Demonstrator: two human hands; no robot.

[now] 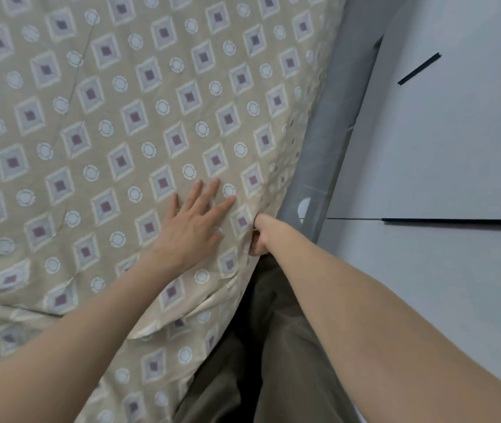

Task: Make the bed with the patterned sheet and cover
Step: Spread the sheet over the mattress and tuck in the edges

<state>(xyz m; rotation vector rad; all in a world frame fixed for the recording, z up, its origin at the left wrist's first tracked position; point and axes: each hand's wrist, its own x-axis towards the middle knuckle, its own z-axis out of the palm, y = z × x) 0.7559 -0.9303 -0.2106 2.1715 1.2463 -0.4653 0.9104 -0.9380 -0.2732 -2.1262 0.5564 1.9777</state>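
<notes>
A beige patterned sheet [121,123] with diamonds and white circles covers the bed and fills most of the view. My left hand [192,219] lies flat on it with fingers spread, near the bed's right edge. At that edge my right hand [260,235] is closed on the sheet's hanging side, its fingers partly hidden in the fabric. A loose fold of the same patterned fabric [163,319] lies lower on the bed, under my left forearm.
A grey bed frame rail [334,141] runs along the bed's right side. Beyond it is pale tiled floor [444,148] with dark grout lines. My dark olive trousers [273,346] stand against the bed's edge.
</notes>
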